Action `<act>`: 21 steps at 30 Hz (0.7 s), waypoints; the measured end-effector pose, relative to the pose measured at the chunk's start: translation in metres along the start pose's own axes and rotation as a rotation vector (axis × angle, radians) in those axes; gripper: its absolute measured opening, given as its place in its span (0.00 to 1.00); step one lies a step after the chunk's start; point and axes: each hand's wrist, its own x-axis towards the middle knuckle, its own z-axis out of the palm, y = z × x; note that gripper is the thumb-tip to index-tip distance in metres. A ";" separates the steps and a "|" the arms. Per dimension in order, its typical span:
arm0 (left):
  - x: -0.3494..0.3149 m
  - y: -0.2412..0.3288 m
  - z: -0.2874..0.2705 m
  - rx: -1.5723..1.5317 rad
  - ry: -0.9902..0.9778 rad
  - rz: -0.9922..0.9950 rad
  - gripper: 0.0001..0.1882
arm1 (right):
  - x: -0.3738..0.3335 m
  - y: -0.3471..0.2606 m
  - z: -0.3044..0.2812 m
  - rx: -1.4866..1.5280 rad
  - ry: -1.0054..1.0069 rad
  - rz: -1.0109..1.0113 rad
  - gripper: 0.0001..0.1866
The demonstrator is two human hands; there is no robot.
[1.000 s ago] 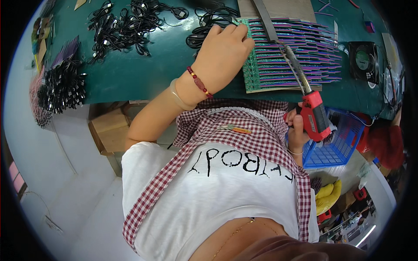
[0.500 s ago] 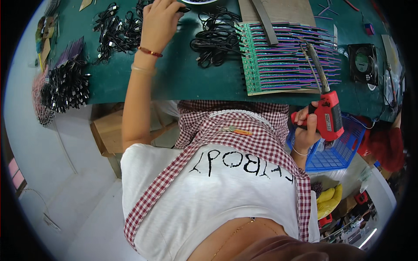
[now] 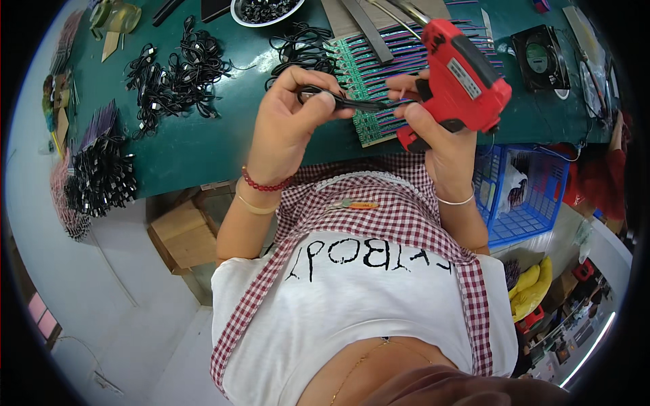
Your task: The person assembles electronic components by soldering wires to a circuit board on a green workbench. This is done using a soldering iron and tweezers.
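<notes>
A coiled black cable [image 3: 362,105] is stretched between my two hands above the bench's front. My left hand [image 3: 281,128] is closed around one end of it, thumb on top. My right hand [image 3: 447,152] grips the red and black soldering gun [image 3: 467,74], whose metal tip points away over the bench. The fingertips of that same hand also pinch the cable's other end. Beneath them lies a row of green circuit boards [image 3: 365,125] with pink, blue and black wires running to the right. My right hand and the gun cover part of these wires.
A flat metal bar [image 3: 367,30] rests across the boards. Black cables [image 3: 179,74] lie in heaps, and a white bowl [image 3: 235,12] of small dark parts stands behind. A fan [image 3: 539,59] sits at the right. Below the bench's edge is a blue basket [image 3: 521,227].
My left hand has come back from the far cable heaps with a black cable. My right hand has lifted the soldering gun over the bench and met the cable.
</notes>
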 end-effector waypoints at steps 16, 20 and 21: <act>-0.020 -0.024 0.039 0.597 -0.146 0.076 0.06 | -0.017 0.004 0.003 0.035 0.073 0.026 0.23; -0.021 -0.021 0.038 0.742 -0.296 0.218 0.03 | -0.010 0.005 -0.016 -0.631 0.150 -0.330 0.22; -0.022 -0.022 0.038 0.743 -0.296 0.217 0.03 | -0.007 0.001 -0.019 -0.330 0.210 -0.212 0.21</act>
